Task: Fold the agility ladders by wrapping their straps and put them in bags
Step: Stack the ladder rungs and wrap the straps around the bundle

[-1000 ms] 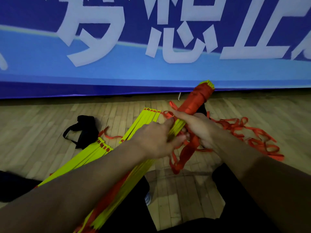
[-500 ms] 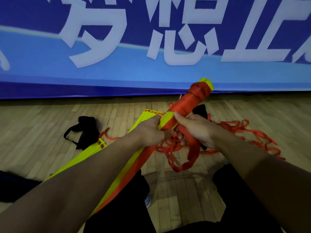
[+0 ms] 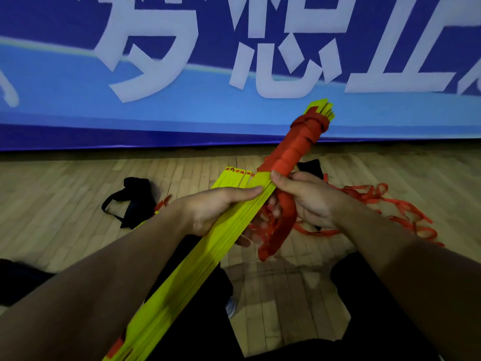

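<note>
Head view: ladder bundle (image 3: 208, 254) gripped between left hand (image 3: 216, 209), right hand (image 3: 309, 201).

A single wide-angle view from the person's head looks forward and steeply down, close over both forearms, which enter from the bottom corners. The wooden floor (image 3: 78, 194) fills the middle distance, and a blue banner (image 3: 182, 113) with white lettering spans the top, bowed by the lens. No second view shares the scene.
</note>
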Available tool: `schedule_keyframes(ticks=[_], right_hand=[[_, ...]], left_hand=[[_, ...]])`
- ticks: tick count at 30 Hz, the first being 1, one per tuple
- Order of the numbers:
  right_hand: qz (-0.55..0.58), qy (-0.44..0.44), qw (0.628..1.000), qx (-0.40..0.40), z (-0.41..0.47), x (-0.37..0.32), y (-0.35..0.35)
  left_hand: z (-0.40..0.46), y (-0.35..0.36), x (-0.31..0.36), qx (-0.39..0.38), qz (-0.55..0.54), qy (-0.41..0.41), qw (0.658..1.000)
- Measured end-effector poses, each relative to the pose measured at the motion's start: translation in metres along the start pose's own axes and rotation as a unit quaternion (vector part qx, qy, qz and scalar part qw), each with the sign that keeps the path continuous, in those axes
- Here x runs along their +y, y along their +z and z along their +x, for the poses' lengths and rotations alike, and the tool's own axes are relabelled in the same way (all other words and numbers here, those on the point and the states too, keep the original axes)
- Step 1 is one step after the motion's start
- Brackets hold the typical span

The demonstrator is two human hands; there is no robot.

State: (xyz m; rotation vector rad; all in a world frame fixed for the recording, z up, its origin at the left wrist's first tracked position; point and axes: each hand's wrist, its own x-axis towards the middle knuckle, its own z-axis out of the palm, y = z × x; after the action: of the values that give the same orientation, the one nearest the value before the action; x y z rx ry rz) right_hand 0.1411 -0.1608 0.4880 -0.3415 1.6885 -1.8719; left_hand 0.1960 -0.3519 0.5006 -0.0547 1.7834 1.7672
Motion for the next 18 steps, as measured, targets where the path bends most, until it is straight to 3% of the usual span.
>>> schedule_keyframes(ticks=[2, 4, 7, 10, 12, 14, 15, 18], right_hand=[[-0.046, 0.004, 0.999, 0.023, 0.0, -0.002, 0.002], [-0.093, 0.008, 0.994, 0.056, 0.003, -0.002, 0.004], [-0.094, 0.029, 0.993, 0.068, 0.007, -0.003, 0.01], [-0.102, 0.036, 0.991, 0.085, 0.008, -0.005, 0.015], [-0.13, 0.016, 0.982, 0.135, 0.011, 0.0, 0.016], [-0.129, -0.003, 0.976, 0.175, 0.015, 0.005, 0.013], [-0.124, -0.008, 0.977, 0.176, 0.016, 0.007, 0.011], [-0.111, -0.022, 0.985, 0.133, 0.014, 0.01, 0.008]], left_hand=[[0.005, -0.002, -0.004, 0.042, 0.004, 0.024, 0.999], [0.012, -0.005, -0.004, 0.142, 0.054, 0.05, 0.987], [0.021, -0.005, -0.001, 0.245, 0.224, 0.063, 0.941], [0.026, 0.005, 0.0, 0.325, 0.488, 0.051, 0.808], [0.025, 0.015, -0.005, 0.35, 0.589, 0.065, 0.725], [0.022, 0.022, -0.009, 0.325, 0.636, 0.095, 0.694], [0.019, 0.019, -0.009, 0.295, 0.625, 0.108, 0.715], [0.013, 0.002, -0.007, 0.215, 0.377, 0.147, 0.889]])
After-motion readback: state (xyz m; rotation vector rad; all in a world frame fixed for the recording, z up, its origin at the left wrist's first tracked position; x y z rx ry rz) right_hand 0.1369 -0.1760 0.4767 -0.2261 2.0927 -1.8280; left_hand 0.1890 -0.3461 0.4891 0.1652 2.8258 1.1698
